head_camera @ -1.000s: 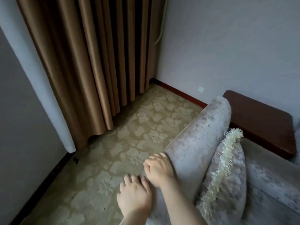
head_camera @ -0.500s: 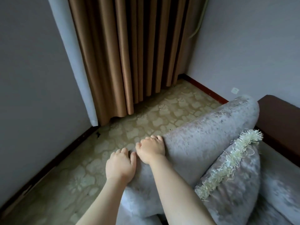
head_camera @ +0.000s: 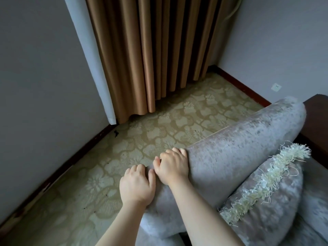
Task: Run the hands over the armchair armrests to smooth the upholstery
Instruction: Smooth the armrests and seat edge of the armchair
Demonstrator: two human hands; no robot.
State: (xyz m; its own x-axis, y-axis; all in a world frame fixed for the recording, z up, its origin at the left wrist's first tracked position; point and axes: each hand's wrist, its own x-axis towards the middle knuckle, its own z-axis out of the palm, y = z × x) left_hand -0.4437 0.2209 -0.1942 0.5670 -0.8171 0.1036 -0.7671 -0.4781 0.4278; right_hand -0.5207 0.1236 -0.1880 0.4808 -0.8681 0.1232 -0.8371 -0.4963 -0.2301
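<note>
We found the L hand (head_camera: 136, 185) and R hand (head_camera: 173, 167) side by side on the grey armrest (head_camera: 239, 148), near its front end, approx. as 0.5 s before. Both palms lay on the fabric, fingers bent over the outer edge (nothing pinched). A fringed cushion (head_camera: 262, 201) leaned against the armrest's inner side.

Floor (head_camera: 177, 125): yellow-green, with a pale flower pattern.
Armchair (head_camera: 239, 157): grey and soft, stands on the floor at the right.
Dark bit (head_camera: 116, 133): small, lies on the floor near the left wall (head_camera: 44, 86).
</note>
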